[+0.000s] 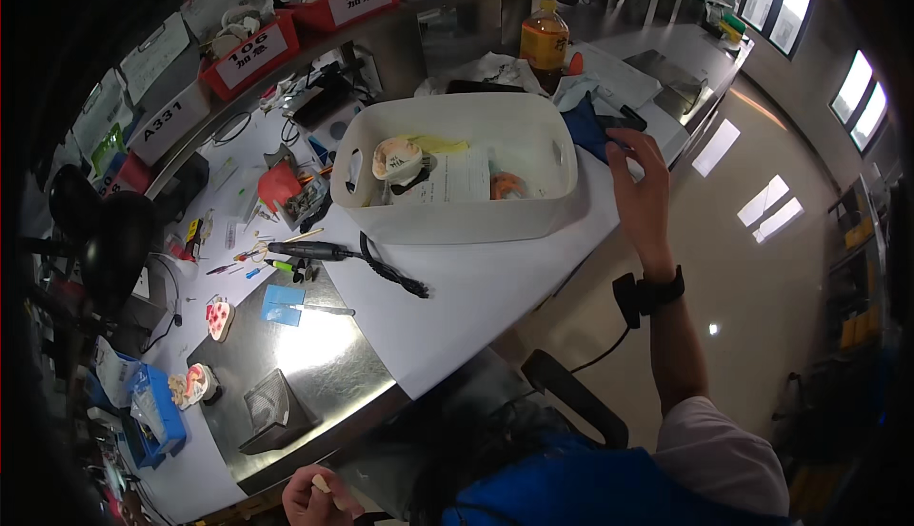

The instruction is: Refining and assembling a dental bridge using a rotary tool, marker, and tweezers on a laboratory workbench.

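My right hand (643, 178) is stretched to the far right edge of the table, its thumb and fingers apart. The fingertips are beside a dark blue cloth (584, 130) and a small black object (627, 120); whether they touch these I cannot make out. Low in the picture, my left hand (309, 500) is closed with a small pale piece (321, 482) between its fingers. Between the hands on the table stands a white plastic bin (457, 221). Inside it are a dental model (396, 160), a paper sheet (462, 178) and an orange-pink piece (507, 185).
A handpiece (309, 251) with a coiled cord lies left of the bin. Dental models (219, 320), a mesh holder (271, 410) and a blue box (164, 412) stand nearer left. Behind are a drink bottle (544, 36) and red trays (249, 55). A chair armrest (576, 400) is close to me.
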Demonstrator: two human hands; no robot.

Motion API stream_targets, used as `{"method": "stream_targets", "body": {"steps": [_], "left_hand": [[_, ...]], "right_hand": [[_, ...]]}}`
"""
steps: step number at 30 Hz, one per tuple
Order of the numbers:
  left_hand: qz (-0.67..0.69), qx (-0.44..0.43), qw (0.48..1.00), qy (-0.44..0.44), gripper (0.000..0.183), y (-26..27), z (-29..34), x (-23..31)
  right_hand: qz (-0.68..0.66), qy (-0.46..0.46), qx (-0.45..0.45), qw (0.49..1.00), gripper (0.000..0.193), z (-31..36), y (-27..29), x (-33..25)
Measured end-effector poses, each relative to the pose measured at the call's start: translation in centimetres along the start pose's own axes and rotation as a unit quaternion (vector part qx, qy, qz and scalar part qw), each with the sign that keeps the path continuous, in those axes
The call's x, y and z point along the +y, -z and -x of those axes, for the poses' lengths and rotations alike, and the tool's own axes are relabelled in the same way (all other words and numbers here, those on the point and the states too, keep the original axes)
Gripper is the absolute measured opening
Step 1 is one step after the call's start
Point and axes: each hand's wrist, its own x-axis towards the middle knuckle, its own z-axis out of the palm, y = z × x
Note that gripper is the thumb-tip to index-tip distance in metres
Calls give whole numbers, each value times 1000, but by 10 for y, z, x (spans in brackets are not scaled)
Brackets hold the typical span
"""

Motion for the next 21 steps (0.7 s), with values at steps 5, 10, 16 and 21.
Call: {"method": "stream_targets", "body": {"steps": [5,10,16,21], "left_hand": [[-17,6,999,45,22,-40,-23,-58],[-34,-23,995,91,18,-65,-40,-100],[26,12,997,68,23,-69,-19,-141],[55,28,997,41,23,-69,9,-161]], "right_hand": [[120,-41,-33,991,39,-63,8,171],[176,-24,11,984,47,-105,-10,232],[344,-76,-92,931,51,-137,-25,235],[351,-6,-157,923,38,-176,-37,288]]}}
